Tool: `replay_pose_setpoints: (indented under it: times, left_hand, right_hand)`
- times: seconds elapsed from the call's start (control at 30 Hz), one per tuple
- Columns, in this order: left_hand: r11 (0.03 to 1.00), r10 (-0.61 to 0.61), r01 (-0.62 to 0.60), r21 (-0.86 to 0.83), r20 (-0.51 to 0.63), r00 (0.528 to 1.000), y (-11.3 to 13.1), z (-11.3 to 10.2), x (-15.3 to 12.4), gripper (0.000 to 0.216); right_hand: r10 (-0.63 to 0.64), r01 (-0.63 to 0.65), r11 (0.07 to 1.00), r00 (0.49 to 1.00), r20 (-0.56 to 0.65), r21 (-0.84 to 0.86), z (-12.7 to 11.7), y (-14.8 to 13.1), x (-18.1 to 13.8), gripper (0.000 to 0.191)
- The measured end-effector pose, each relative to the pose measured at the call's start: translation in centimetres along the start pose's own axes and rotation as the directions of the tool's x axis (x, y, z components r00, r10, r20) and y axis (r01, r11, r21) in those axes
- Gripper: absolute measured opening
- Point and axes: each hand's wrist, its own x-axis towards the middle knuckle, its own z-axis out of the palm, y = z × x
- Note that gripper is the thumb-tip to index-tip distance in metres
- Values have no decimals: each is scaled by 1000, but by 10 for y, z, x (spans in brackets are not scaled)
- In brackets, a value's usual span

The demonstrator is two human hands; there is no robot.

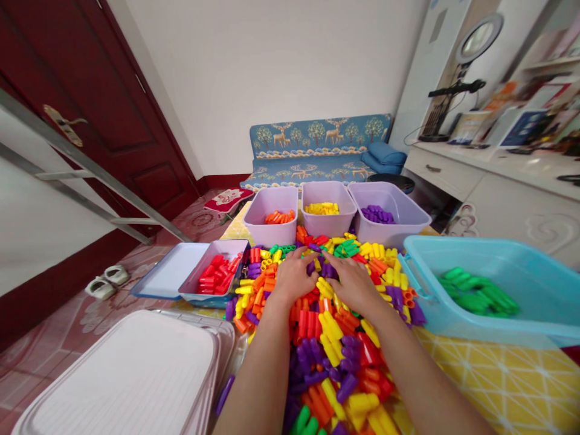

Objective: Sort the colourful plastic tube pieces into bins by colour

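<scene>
A heap of short plastic tubes (309, 324) in red, yellow, orange, purple and green lies on the table before me, some joined in rows. My left hand (293, 277) reaches into the far part of the heap, thumb apart from the fingers, with purple pieces beside them. Just to its right, my right hand (350, 281) lies low over the heap, its fingers stretched forward and its thumb apart. Between the two hands are purple tubes (329, 270) and a few yellow ones. A purple piece (314, 248) lies by the fingertips; some fingertips are hidden among the tubes.
Lilac bins behind the heap hold orange (280, 217), yellow (321, 208) and purple pieces (377, 214). A bin of red pieces (220, 273) stands left, beside a lid (170, 270). The blue tub (489, 251) at right contains green pieces. Stacked white lids (122, 374) lie front left.
</scene>
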Motion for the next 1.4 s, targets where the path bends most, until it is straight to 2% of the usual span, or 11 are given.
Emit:
replay_pose_setpoints:
  times: [0.1,0.2,0.47,0.63,0.73,0.9,1.07,1.2,1.3,1.4]
  left_hand:
    - [984,84,-77,-159,38,996,-3,5,2,59]
    - [950,117,-107,-294,17,993,-8,10,4,62]
    - [831,95,-95,-548,-28,995,-16,15,5,60]
    - [725,53,-69,-685,-44,998,-10,10,5,47]
    - [662,62,-69,-746,-37,997,-7,6,5,43]
    - [641,69,-70,-764,-33,997,-7,6,5,44]
    - [700,39,-25,-713,3,999,-9,8,4,65]
    - [734,40,-10,-679,29,999,-10,10,4,69]
    - [753,73,-80,-654,-38,997,-12,12,6,64]
    - [778,56,-149,-611,-169,984,-14,14,8,57]
  right_hand:
    - [-22,22,1000,1000,4,19,0,0,-1,64]
    - [-14,14,999,1000,6,47,1,2,-1,68]
    - [-13,30,968,998,-69,250,13,14,4,72]
    - [-23,78,913,990,-142,401,20,17,7,71]
    - [-13,72,901,990,-138,427,21,17,7,70]
    - [-8,68,907,989,-144,415,19,17,8,59]
    - [19,31,932,991,-133,362,14,17,7,46]
    - [-15,56,946,991,-129,318,11,14,6,33]
    - [14,42,923,990,-143,382,12,13,6,27]
    - [119,-5,872,972,-203,490,13,15,7,24]
